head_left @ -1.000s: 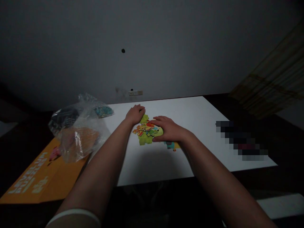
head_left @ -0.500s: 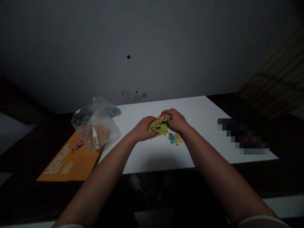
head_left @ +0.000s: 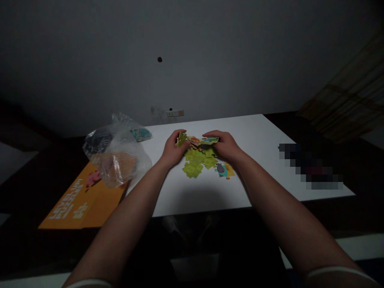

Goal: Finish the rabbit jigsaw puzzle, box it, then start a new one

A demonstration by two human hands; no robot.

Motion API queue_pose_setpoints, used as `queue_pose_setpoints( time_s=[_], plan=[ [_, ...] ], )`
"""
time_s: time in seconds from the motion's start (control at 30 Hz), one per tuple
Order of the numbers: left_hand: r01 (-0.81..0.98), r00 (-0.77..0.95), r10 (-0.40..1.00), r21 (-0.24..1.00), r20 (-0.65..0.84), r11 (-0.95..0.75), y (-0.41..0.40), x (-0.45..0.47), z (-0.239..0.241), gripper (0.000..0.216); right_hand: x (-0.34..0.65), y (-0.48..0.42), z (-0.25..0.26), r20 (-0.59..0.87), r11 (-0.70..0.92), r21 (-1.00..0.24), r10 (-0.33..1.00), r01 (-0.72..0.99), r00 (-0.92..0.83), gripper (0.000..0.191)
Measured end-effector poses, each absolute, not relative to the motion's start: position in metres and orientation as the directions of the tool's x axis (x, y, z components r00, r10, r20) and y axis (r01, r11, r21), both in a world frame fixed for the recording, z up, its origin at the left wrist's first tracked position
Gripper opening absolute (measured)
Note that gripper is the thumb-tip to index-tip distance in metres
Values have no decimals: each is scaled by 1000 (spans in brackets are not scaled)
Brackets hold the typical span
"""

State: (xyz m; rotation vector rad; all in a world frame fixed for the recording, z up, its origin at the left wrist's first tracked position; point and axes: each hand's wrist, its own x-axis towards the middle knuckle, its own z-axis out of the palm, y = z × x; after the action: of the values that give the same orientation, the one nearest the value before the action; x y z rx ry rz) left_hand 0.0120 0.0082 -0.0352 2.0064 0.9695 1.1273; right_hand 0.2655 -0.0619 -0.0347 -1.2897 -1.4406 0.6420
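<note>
Middle of the frame, dim light: two bare hands faced each other over a low heap of puzzle pieces (head_left: 193, 169), mostly green, lying on the white table (head_left: 270, 172). Left hand (head_left: 173, 150), left of centre: fingers closed on a green piece (head_left: 181, 139), which was tilted up on edge. Right hand (head_left: 225, 145), right of centre: thumb and fingers closed about some multicoloured pieces (head_left: 209, 140), held above the heap's upper right. Between the hands, orange-and-red bits overlapped; could not tell which were gripped and which lay loose.

Just below the right hand, beside the heap, a turquoise-and-yellow piece (head_left: 225, 171) with a grey figure lay flat and apart.

Left of frame: a crumpled clear plastic bag (head_left: 120, 160) partly covered an orange printed packet (head_left: 72, 208) with pale lettering and a pink figure. A teal patterned item (head_left: 140, 134) showed at the bag's upper right. Right of frame: a pixelated dark object (head_left: 309, 168), identity unclear. Upper middle: a wall socket (head_left: 175, 113); far upper right, a striped curtain (head_left: 345, 96).
</note>
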Motion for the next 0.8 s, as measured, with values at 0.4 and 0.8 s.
queue_pose_setpoints(
  time_s=[0.4,0.8],
  plan=[
    [527,687,684,479,246,-702,-4,9,-23,80,278,-81,-15,262,339,-878,931,339,-253,63],
    [612,654,717,389,241,-689,1,9,-23,24,276,-92,-19,238,353,-663,936,660,-261,58]
  ],
)
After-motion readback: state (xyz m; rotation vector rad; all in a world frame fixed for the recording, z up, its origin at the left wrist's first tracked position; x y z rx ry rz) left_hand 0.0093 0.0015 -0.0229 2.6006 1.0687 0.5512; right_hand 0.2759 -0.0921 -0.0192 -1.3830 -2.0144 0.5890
